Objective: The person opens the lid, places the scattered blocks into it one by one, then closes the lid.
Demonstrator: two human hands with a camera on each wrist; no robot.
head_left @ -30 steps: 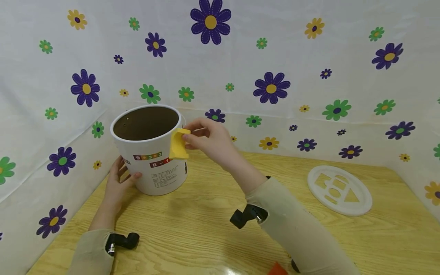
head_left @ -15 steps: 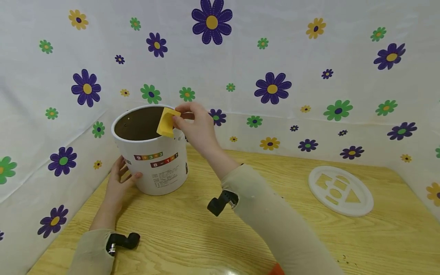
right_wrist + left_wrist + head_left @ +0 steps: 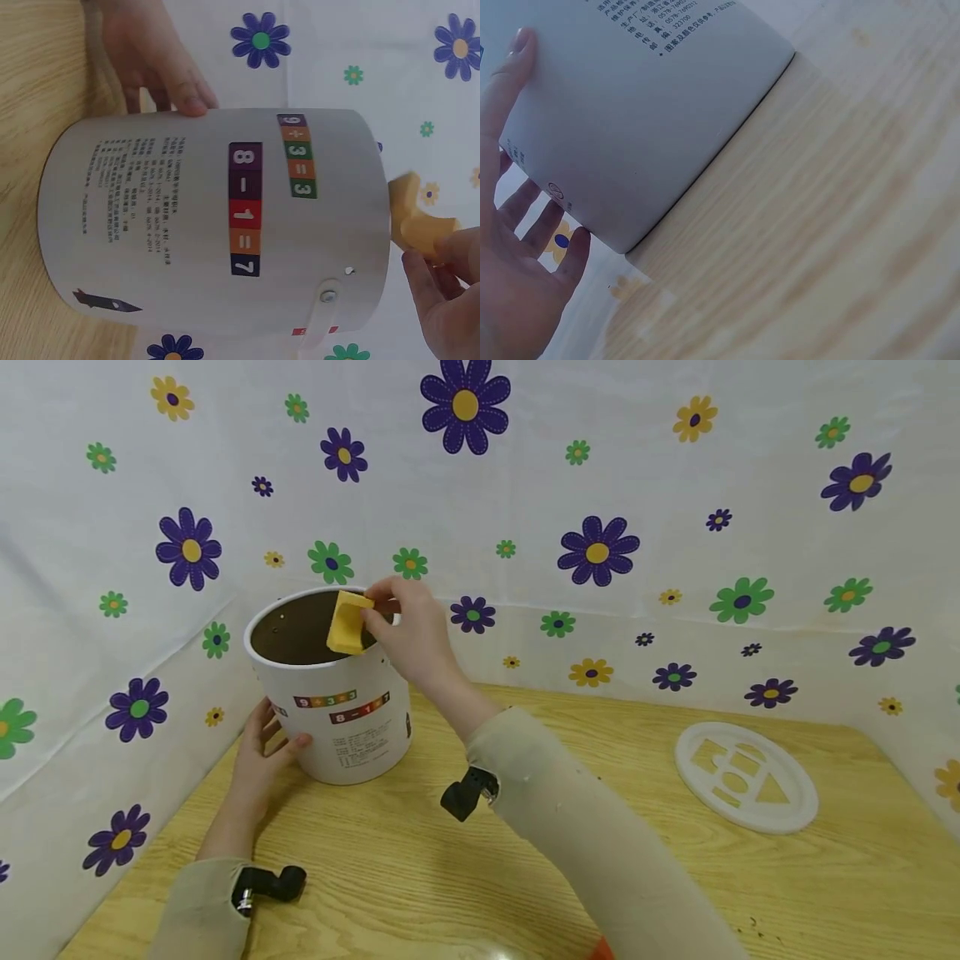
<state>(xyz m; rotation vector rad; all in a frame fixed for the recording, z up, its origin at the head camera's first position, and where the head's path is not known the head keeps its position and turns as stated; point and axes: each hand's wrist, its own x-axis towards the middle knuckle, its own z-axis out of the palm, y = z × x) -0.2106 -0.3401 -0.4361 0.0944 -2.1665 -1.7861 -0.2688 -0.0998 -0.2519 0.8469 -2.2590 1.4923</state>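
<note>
A white bucket [image 3: 311, 681] printed with coloured sums stands upright at the left of the wooden table, its dark inside facing up. My left hand [image 3: 260, 760] rests on its lower left side, thumb on the front wall and the other fingers spread around the side, as the left wrist view [image 3: 517, 247] of that hand shows. My right hand [image 3: 416, 631] pinches a yellow block [image 3: 347, 625] with a rounded notch, like an arch block, over the bucket's mouth at the front right rim. In the right wrist view the block [image 3: 409, 217] shows just beyond the rim.
A round white lid [image 3: 801, 806] with shaped cutouts lies on the right of the table [image 3: 465, 827]. An orange-red piece [image 3: 602, 950] peeks out at the bottom edge beside my right sleeve. White cloth [image 3: 517, 485] with flowers hangs behind the bucket and along the left.
My right hand has lifted the yellow block from in front of the bucket's right wall and carried it left over the mouth. The left hand and the bucket have stayed put.
</note>
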